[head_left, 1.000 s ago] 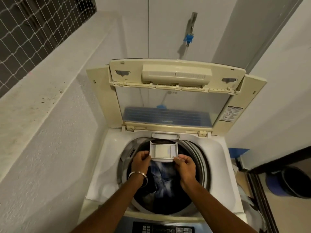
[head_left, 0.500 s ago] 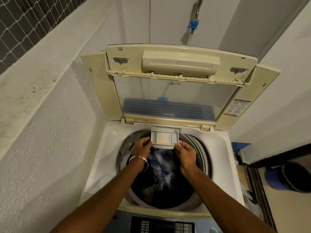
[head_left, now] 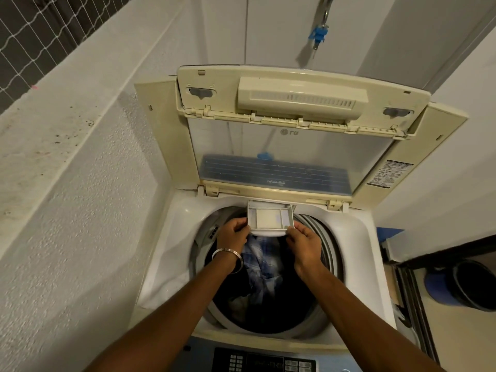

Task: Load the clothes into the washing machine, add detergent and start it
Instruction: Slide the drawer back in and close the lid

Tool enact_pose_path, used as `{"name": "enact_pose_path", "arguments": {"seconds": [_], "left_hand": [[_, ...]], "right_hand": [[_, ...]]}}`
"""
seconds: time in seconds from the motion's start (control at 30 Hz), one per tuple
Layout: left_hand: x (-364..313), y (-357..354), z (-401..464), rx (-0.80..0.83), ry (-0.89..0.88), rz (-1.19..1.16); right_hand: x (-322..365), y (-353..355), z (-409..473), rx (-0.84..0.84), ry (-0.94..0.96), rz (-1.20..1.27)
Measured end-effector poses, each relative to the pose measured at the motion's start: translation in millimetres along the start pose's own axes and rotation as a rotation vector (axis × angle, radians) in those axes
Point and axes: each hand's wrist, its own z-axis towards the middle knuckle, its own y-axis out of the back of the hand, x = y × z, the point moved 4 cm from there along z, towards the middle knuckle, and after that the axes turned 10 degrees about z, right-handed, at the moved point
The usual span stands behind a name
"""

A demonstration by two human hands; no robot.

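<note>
A top-loading washing machine stands open, its folded lid raised against the back wall. Blue checked and dark clothes lie in the drum. A white detergent drawer sticks out from the back rim over the drum, with pale powder in its middle compartment. My left hand, a metal bangle on the wrist, pinches the drawer's left front corner. My right hand grips its right front corner. The control panel shows at the bottom edge.
A rough white wall and ledge run close along the left, with netting above. A tap with a blue fitting hangs on the back wall. To the right are a door track and a dark bucket on the floor.
The drawer has slid back toward the rear rim with both hands on it. My view has shifted down and closer to the machine.
</note>
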Motion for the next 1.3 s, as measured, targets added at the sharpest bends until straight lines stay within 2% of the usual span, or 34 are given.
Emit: {"name": "enact_pose_path", "arguments": {"seconds": [0.27, 0.73, 1.3], "left_hand": [[1, 3, 3, -0.011, -0.031, 0.078], [-5, 2, 1, 0.001, 0.005, -0.016], [-28, 7, 5, -0.186, -0.01, -0.018]], "right_hand": [[-1, -2, -6, 0.025, 0.003, 0.016], [12, -10, -24, -0.024, -0.01, 0.055], [25, -22, -23, -0.152, 0.005, 0.046]]}}
